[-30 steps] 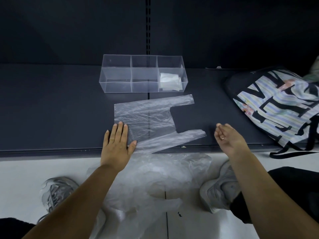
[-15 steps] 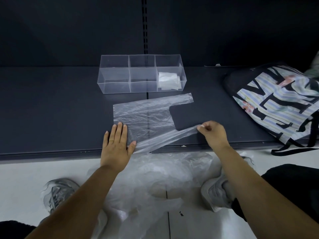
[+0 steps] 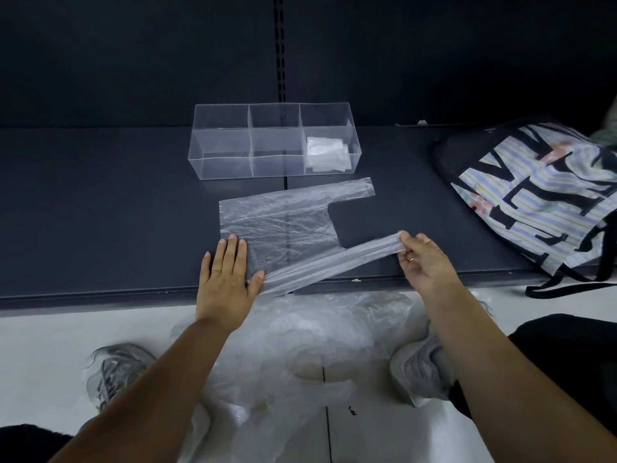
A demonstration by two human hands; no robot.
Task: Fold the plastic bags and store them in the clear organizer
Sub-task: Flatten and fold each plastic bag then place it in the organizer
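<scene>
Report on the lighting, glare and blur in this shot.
Head view: dim, even light on the dark shelf; faint sheen on the flat plastic bag and clear organizer; loose bags wash out against the pale floor; edges sharp, no motion blur.

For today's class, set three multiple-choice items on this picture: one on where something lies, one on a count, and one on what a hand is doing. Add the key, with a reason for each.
1. In which compartment of the clear organizer does the folded bag lie?
A. left
B. middle
C. right

2. How many handles does the flat plastic bag on the shelf have?
A. one
B. two
C. four

3. What is the right hand doing?
A. lying flat on the shelf
B. pinching the bag's near handle
C. lifting the organizer

Key:
1 C: the white folded bag sits in the rightmost section.
2 B: one handle lies far and one near.
3 B: the thumb and fingers pinch the handle's end, while the left hand presses flat on the bag.
</scene>
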